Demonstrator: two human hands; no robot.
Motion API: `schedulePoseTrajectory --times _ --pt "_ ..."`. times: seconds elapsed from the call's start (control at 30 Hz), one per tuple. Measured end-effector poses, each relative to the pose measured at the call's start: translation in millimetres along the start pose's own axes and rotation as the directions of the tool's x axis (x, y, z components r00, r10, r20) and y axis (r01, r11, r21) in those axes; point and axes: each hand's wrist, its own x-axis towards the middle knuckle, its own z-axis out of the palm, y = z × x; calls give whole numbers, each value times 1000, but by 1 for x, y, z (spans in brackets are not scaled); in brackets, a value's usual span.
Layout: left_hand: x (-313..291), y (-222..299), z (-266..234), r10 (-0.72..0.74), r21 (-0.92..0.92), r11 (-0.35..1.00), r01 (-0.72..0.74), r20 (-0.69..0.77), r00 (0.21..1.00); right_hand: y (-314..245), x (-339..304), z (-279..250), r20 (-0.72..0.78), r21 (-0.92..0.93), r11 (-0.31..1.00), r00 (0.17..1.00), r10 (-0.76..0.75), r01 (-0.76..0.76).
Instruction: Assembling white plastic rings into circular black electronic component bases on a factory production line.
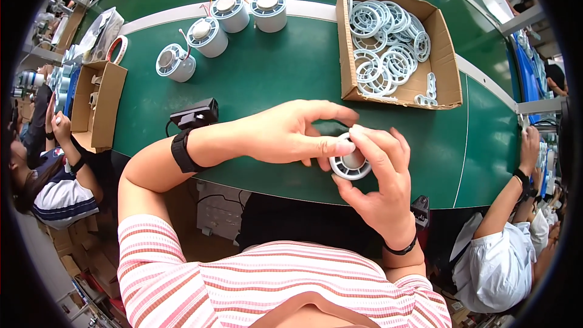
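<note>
Both my hands hold one small round white motor unit (350,164) with a slotted rim, just above the near edge of the green table (267,73). My left hand (291,133) grips it from the left, thumb against its side. From the right and below, my right hand (376,176) wraps it, with fingers over its top. A black band with a small black box (194,115) sits on my left wrist.
An open cardboard box (443,61) of white slotted rings stands at the back right. Several white cylindrical motor units (206,36) with wires line the back left. A smaller cardboard box (97,106) sits at the left edge. Other people work on both sides.
</note>
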Motion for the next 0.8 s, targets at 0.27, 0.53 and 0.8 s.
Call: schedulePoseTrajectory --times 0.27,0.53,0.8 --pt "25 12 -72 894 960 -176 220 62 443 59 -26 -74 -277 -326 897 937 213 -300" --pt "13 11 -66 806 914 -277 296 53 589 70 50 -94 -254 -424 893 966 45 -153" --pt "3 5 -23 755 949 -303 -93 298 584 98 124 -48 87 -389 898 962 258 -206"
